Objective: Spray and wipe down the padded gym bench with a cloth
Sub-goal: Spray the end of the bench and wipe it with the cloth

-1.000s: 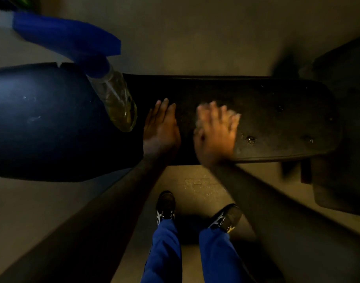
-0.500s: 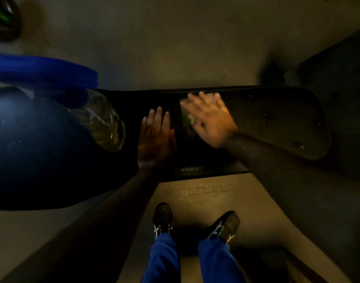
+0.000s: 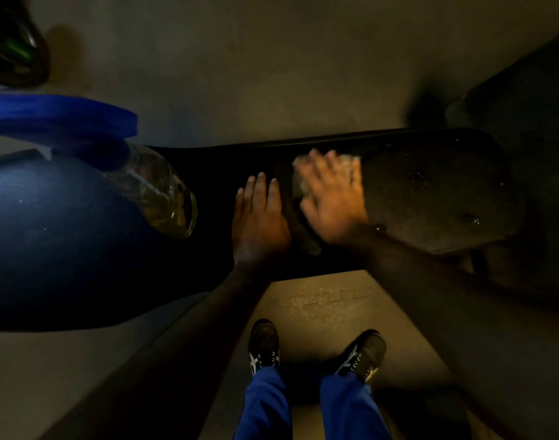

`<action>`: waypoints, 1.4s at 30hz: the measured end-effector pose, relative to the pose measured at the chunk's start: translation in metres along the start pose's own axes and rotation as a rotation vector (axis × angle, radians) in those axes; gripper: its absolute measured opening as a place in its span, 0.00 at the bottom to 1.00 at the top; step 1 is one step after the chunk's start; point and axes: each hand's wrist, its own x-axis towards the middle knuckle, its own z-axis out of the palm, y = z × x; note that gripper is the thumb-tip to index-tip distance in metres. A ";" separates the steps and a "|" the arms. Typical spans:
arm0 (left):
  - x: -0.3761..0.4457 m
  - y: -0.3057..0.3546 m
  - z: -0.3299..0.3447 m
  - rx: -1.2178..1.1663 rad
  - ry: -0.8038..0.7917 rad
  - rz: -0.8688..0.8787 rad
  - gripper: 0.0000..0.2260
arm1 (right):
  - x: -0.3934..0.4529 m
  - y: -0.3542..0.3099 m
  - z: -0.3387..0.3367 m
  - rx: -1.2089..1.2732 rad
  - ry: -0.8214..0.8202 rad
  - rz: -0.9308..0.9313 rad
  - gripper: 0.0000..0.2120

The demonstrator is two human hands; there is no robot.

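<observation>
Dim floor [image 3: 272, 74] frames the surface [image 3: 430, 192], where the left hand [image 3: 259, 223] braces, fingers together, while the right hand [image 3: 332, 198], fingers spread, presses the cloth [image 3: 348, 161] to wipe.

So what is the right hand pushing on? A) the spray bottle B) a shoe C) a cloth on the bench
C: the right hand lies flat on a pale cloth on the black padded bench, while the spray bottle sits apart to the left.
</observation>
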 end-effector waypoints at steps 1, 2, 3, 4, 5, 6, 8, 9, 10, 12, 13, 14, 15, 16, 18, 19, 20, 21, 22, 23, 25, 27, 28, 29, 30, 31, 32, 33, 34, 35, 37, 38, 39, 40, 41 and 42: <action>-0.002 0.006 -0.003 -0.039 -0.018 -0.018 0.32 | -0.021 0.004 0.001 0.020 -0.066 -0.147 0.36; -0.004 0.009 -0.004 -0.059 -0.015 -0.042 0.31 | -0.035 0.018 0.001 0.015 -0.105 -0.242 0.36; -0.004 0.011 -0.003 -0.060 -0.007 -0.053 0.28 | -0.039 0.034 -0.002 0.001 -0.099 -0.278 0.36; -0.005 0.013 -0.002 -0.051 -0.003 -0.043 0.26 | -0.034 0.049 -0.003 -0.004 -0.054 -0.209 0.36; -0.006 0.015 -0.001 -0.043 0.003 -0.017 0.25 | -0.028 0.056 -0.003 0.010 -0.001 -0.051 0.35; -0.007 0.016 0.000 -0.043 0.012 0.010 0.25 | -0.024 0.050 -0.002 0.025 0.051 0.139 0.34; -0.008 0.019 -0.003 -0.086 0.023 -0.003 0.24 | -0.037 0.019 0.012 0.032 0.148 0.274 0.34; -0.006 0.022 -0.005 -0.117 0.034 -0.030 0.23 | -0.054 0.004 0.021 0.036 0.159 0.161 0.34; -0.005 0.024 -0.006 -0.148 0.049 -0.058 0.23 | -0.076 -0.005 0.028 0.027 0.118 -0.024 0.35; -0.004 0.026 -0.005 -0.174 0.067 -0.072 0.22 | -0.109 0.017 0.032 -0.037 0.018 -0.346 0.35; -0.003 0.028 -0.002 -0.175 0.070 -0.048 0.22 | -0.109 0.038 0.027 -0.073 0.035 -0.382 0.35; -0.003 0.031 0.001 -0.171 0.068 -0.018 0.21 | -0.102 0.058 0.024 -0.076 0.082 -0.289 0.35; -0.003 0.033 0.005 -0.163 0.067 0.004 0.21 | -0.093 0.071 0.022 -0.045 0.131 -0.097 0.35; -0.001 0.034 0.008 -0.153 0.073 0.013 0.21 | -0.087 0.069 0.019 0.007 0.180 0.123 0.35; 0.002 0.038 0.011 -0.151 0.088 0.009 0.21 | -0.089 0.042 0.026 0.043 0.231 0.263 0.35; 0.006 0.041 0.012 -0.158 0.098 0.015 0.21 | -0.098 0.028 0.034 0.041 0.204 0.131 0.35; 0.011 0.044 0.012 -0.165 0.107 0.033 0.20 | -0.109 0.024 0.038 0.017 0.144 -0.073 0.35; 0.016 0.046 0.013 -0.168 0.113 0.054 0.20 | -0.117 0.034 0.038 -0.016 0.060 -0.259 0.34; 0.021 0.047 0.016 -0.164 0.116 0.073 0.20 | -0.114 0.053 0.031 -0.040 0.022 -0.372 0.34; 0.026 0.047 0.020 -0.152 0.115 0.090 0.20 | -0.105 0.072 0.024 -0.043 0.031 -0.356 0.33; 0.029 0.046 0.029 -0.092 0.115 0.112 0.22 | -0.077 0.091 0.013 0.051 0.129 -0.004 0.33; 0.030 0.046 0.033 -0.052 0.118 0.126 0.24 | -0.056 0.068 0.009 0.086 0.225 0.359 0.32; 0.029 0.047 0.034 -0.039 0.117 0.134 0.24 | -0.049 0.050 0.008 0.085 0.220 0.367 0.32; 0.030 0.047 0.032 -0.020 0.117 0.131 0.24 | -0.044 0.039 0.008 0.092 0.168 0.274 0.31; 0.030 0.048 0.032 -0.008 0.116 0.122 0.25 | -0.042 0.039 0.007 0.090 0.092 0.132 0.31; 0.030 0.049 0.032 -0.005 0.112 0.117 0.25 | -0.039 0.052 0.002 0.075 0.033 0.008 0.30; 0.031 0.049 0.033 0.000 0.107 0.115 0.25 | -0.031 0.072 -0.004 0.048 0.031 -0.063 0.30; 0.031 0.049 0.034 0.015 0.107 0.119 0.25 | -0.018 0.090 -0.010 0.027 0.055 -0.032 0.31; 0.031 0.049 0.035 0.038 0.108 0.126 0.25 | -0.001 0.100 -0.014 0.026 0.087 0.103 0.31; 0.031 0.048 0.037 0.056 0.106 0.132 0.24 | 0.014 0.100 -0.016 0.043 0.120 0.290 0.31; 0.032 0.045 0.040 0.066 0.120 0.161 0.24 | 0.032 0.074 -0.011 0.042 0.149 0.460 0.31; 0.030 0.042 0.042 0.065 0.131 0.180 0.24 | 0.033 0.063 -0.010 0.051 0.140 0.355 0.30; 0.030 0.041 0.042 0.061 0.142 0.195 0.23 | 0.031 0.061 -0.010 0.054 0.100 0.179 0.30; 0.030 0.041 0.043 0.052 0.146 0.201 0.23 | 0.029 0.071 -0.012 0.032 0.045 0.002 0.30; 0.030 0.040 0.043 0.044 0.149 0.199 0.23 | 0.031 0.089 -0.017 0.003 0.004 -0.111 0.29; 0.030 0.040 0.044 0.042 0.147 0.196 0.23 | 0.038 0.108 -0.022 -0.027 0.015 -0.134 0.30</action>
